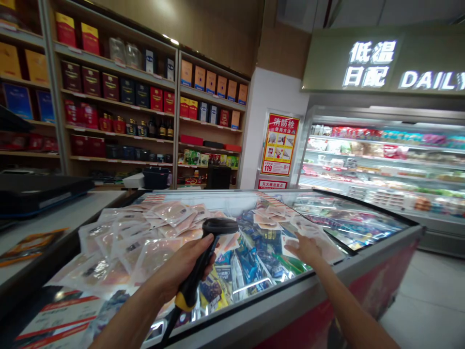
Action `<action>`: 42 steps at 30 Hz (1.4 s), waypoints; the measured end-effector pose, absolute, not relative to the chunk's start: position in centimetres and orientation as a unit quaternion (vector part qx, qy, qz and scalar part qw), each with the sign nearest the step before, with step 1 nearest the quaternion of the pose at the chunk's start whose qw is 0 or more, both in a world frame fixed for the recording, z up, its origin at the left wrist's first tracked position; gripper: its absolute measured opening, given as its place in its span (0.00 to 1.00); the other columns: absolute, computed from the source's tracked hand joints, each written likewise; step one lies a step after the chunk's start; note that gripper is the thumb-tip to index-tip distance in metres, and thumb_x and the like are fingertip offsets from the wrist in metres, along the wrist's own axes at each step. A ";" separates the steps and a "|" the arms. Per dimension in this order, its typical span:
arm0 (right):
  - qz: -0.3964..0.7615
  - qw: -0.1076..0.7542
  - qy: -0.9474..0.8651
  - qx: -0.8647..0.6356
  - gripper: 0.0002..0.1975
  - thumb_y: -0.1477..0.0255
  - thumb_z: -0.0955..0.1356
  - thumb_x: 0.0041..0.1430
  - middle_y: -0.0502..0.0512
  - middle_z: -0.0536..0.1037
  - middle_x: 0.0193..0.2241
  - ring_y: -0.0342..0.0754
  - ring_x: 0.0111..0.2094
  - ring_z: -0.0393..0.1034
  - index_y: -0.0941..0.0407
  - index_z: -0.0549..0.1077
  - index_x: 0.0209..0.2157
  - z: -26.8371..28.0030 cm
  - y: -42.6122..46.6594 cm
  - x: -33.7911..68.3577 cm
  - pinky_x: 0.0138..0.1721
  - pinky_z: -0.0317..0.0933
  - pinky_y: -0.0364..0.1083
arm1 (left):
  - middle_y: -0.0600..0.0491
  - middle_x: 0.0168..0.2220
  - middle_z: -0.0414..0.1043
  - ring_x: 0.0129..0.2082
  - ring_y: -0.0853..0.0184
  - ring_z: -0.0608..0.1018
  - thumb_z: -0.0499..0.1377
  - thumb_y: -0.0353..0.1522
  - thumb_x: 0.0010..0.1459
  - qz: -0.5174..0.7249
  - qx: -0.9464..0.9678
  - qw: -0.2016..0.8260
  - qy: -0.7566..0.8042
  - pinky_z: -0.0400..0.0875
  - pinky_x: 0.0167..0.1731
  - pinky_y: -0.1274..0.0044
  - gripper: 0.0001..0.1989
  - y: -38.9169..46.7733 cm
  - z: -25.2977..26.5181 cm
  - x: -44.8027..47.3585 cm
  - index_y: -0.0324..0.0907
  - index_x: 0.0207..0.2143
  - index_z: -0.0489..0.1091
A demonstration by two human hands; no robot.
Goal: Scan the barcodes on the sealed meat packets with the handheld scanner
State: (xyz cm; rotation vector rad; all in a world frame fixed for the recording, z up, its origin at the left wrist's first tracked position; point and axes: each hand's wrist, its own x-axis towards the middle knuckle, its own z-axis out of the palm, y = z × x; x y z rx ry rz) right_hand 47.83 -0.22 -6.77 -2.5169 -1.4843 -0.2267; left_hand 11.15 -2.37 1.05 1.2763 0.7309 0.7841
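Observation:
My left hand (189, 264) is wrapped round the handle of a black and yellow barcode scanner (198, 276), its head tilted over the freezer lid and its cable hanging down. My right hand (305, 248) reaches across the glass freezer lid (250, 291), fingers stretched out and apart. Beside those fingers lies a clear flat packet (316, 233); whether they touch it I cannot tell. A large heap of similar clear packets (156, 247) covers the left of the lid. A smaller pile of packets (271, 215) sits farther back, near my right hand.
Under the glass are colourful frozen-food bags (250, 264). A counter (72, 218) with a black device (39, 191) stands at left. Behind are shelves of boxed goods (119, 92), a red and yellow notice (279, 145) and a lit refrigerated display (385, 165).

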 end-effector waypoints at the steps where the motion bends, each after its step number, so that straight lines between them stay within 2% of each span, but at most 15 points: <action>1: -0.077 0.104 -0.507 -0.852 0.35 0.49 0.58 0.38 0.61 0.67 0.41 0.60 0.45 0.56 0.54 0.57 0.48 -6.8 0.1 47.3 0.37 0.53 0.54 | 0.58 0.19 0.61 0.15 0.77 0.63 0.49 0.44 0.47 0.349 0.567 0.672 0.324 0.56 0.15 0.83 0.16 -2.4 1.1 11.1 0.39 0.23 0.58; 4: -0.082 0.101 -0.517 -0.846 0.34 0.47 0.60 0.33 0.60 0.70 0.36 0.58 0.41 0.60 0.54 0.65 0.40 -6.6 1.2 45.7 0.36 0.53 0.53 | 0.58 0.19 0.61 0.15 0.77 0.63 0.50 0.44 0.47 0.349 0.563 0.677 0.321 0.56 0.15 0.83 0.15 -2.4 1.1 10.9 0.40 0.24 0.59; 7: -0.053 0.160 -0.522 -0.836 0.26 0.50 0.62 0.33 0.57 0.72 0.31 0.54 0.36 0.64 0.55 0.68 0.31 -6.4 2.1 44.6 0.33 0.55 0.49 | 0.58 0.19 0.62 0.15 0.77 0.63 0.50 0.44 0.46 0.353 0.553 0.682 0.323 0.56 0.15 0.83 0.15 -2.5 1.0 10.7 0.40 0.25 0.59; 11: 0.006 0.331 -0.538 -0.775 0.16 0.59 0.61 0.41 0.55 0.73 0.25 0.48 0.28 0.66 0.57 0.68 0.26 -6.1 3.5 43.0 0.28 0.56 0.44 | 0.57 0.19 0.62 0.15 0.77 0.63 0.51 0.43 0.46 0.357 0.549 0.680 0.330 0.56 0.15 0.83 0.14 -2.9 1.0 10.6 0.39 0.24 0.59; 16: 0.128 0.569 -0.506 -0.636 0.17 0.61 0.59 0.43 0.55 0.72 0.23 0.46 0.25 0.66 0.60 0.66 0.28 -5.2 5.4 40.2 0.24 0.58 0.42 | 0.58 0.18 0.61 0.14 0.77 0.62 0.50 0.43 0.47 0.367 0.546 0.671 0.341 0.55 0.15 0.83 0.15 -3.2 1.2 10.0 0.39 0.25 0.59; 20: 0.148 0.653 -0.461 -0.583 0.17 0.60 0.60 0.42 0.54 0.72 0.21 0.45 0.23 0.65 0.59 0.65 0.28 -4.2 6.4 37.7 0.23 0.58 0.42 | 0.57 0.19 0.62 0.15 0.77 0.63 0.49 0.44 0.47 0.367 0.555 0.670 0.329 0.55 0.15 0.83 0.16 -3.1 1.2 9.4 0.39 0.25 0.59; 24: 0.145 0.662 -0.450 -0.581 0.17 0.60 0.61 0.42 0.53 0.71 0.20 0.45 0.22 0.64 0.59 0.65 0.27 -4.0 7.1 35.3 0.22 0.58 0.42 | 0.57 0.19 0.62 0.15 0.77 0.63 0.49 0.44 0.47 0.372 0.561 0.669 0.314 0.55 0.15 0.83 0.16 -3.2 1.3 9.1 0.39 0.26 0.59; 33: 0.082 0.600 -0.494 -0.624 0.18 0.58 0.59 0.44 0.52 0.71 0.19 0.45 0.23 0.64 0.58 0.67 0.26 -5.2 8.6 31.9 0.23 0.57 0.42 | 0.58 0.18 0.62 0.14 0.77 0.63 0.50 0.43 0.47 0.409 0.559 0.646 0.321 0.57 0.15 0.83 0.15 -3.1 1.6 8.6 0.40 0.26 0.59; 38: 0.115 0.561 -0.529 -0.626 0.17 0.62 0.58 0.46 0.54 0.74 0.25 0.45 0.26 0.67 0.59 0.68 0.32 -5.4 9.3 30.0 0.26 0.59 0.43 | 0.58 0.16 0.62 0.13 0.77 0.63 0.51 0.45 0.45 0.430 0.529 0.636 0.360 0.56 0.13 0.83 0.17 -2.9 1.9 8.8 0.39 0.26 0.60; 42: 0.121 0.507 -0.612 -0.595 0.18 0.65 0.58 0.48 0.56 0.74 0.32 0.46 0.33 0.67 0.59 0.68 0.36 -5.3 9.5 31.5 0.34 0.59 0.44 | 0.58 0.16 0.62 0.12 0.77 0.63 0.51 0.45 0.45 0.440 0.510 0.633 0.382 0.55 0.12 0.83 0.16 -2.4 1.6 8.8 0.39 0.24 0.60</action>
